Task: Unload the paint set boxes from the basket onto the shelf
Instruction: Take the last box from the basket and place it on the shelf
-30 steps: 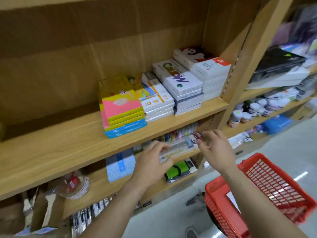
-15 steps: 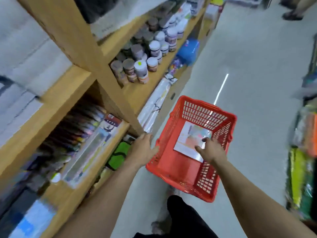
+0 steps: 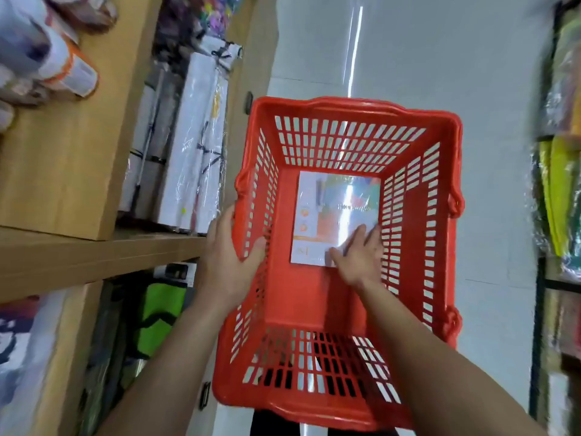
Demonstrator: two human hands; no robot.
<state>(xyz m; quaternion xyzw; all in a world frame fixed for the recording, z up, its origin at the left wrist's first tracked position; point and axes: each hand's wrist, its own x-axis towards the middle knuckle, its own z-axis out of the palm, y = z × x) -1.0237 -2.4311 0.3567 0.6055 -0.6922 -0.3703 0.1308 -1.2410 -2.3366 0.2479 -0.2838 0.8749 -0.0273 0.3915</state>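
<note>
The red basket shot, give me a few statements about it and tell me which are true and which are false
1. The red basket holds one paint set box lying flat on its floor. True.
2. The left hand is inside the basket, pressing on the box. False: it grips the basket's left wall at the rim.
3. The right hand reaches into the basket, fingers spread on the box's near right corner. True.
4. The box has already been lifted clear of the basket. False: it lies on the basket floor.
5. The wooden shelf stands to the person's right. False: it is on the left.
</note>
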